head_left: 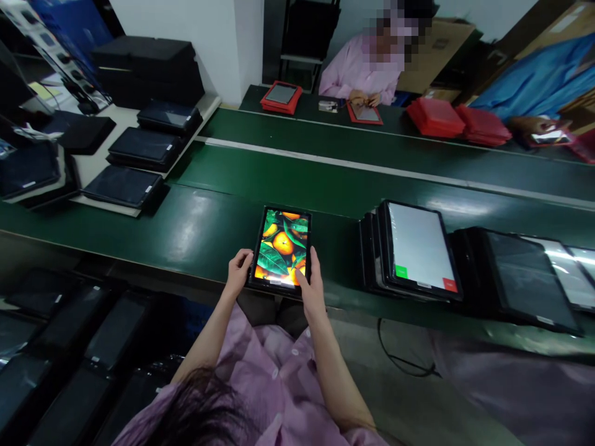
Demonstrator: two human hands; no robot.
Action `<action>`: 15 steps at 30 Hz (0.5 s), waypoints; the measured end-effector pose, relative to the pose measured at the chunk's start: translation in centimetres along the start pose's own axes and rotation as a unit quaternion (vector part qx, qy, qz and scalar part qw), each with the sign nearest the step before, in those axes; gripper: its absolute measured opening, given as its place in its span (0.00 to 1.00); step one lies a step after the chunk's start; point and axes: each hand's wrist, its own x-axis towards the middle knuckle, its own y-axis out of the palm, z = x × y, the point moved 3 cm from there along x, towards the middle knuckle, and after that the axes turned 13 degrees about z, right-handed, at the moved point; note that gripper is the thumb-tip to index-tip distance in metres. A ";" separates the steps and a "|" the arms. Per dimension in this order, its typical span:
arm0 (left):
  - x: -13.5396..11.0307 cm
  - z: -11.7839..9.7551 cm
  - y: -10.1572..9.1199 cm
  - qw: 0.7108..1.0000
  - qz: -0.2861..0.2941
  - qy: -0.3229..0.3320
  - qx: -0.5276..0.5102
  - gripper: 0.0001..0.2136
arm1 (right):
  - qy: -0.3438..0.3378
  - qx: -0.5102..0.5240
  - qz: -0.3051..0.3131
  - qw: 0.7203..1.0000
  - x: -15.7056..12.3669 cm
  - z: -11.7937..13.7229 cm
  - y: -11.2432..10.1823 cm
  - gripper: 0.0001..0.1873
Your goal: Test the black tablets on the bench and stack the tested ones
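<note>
A black tablet [281, 244] lies on the green belt [199, 226] in front of me, its screen lit with a picture of oranges and green leaves. My left hand [238, 270] grips its lower left edge with curled fingers. My right hand [310, 286] holds the lower right edge, thumb resting on the bottom of the screen.
To the right, overlapping tablets [418, 251] lean in a row, one showing a pale screen with green and red buttons. Dark tablets [121, 184] sit on a white shelf at left. Across the belt a person in pink [361, 73] works beside red cases [436, 118].
</note>
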 end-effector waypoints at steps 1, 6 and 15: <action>0.0 0.0 0.0 1.000 -0.002 0.003 -0.003 0.18 | -0.001 -0.011 0.002 1.000 -0.1 -0.1 -0.1 0.43; 0.1 0.0 0.0 1.000 -0.002 -0.001 -0.006 0.20 | 0.022 -0.056 0.011 0.998 -0.3 -0.7 -0.6 0.45; 0.2 0.0 -0.1 1.000 -0.007 -0.008 -0.003 0.19 | 0.012 -0.104 0.057 0.993 -0.8 0.1 -0.9 0.53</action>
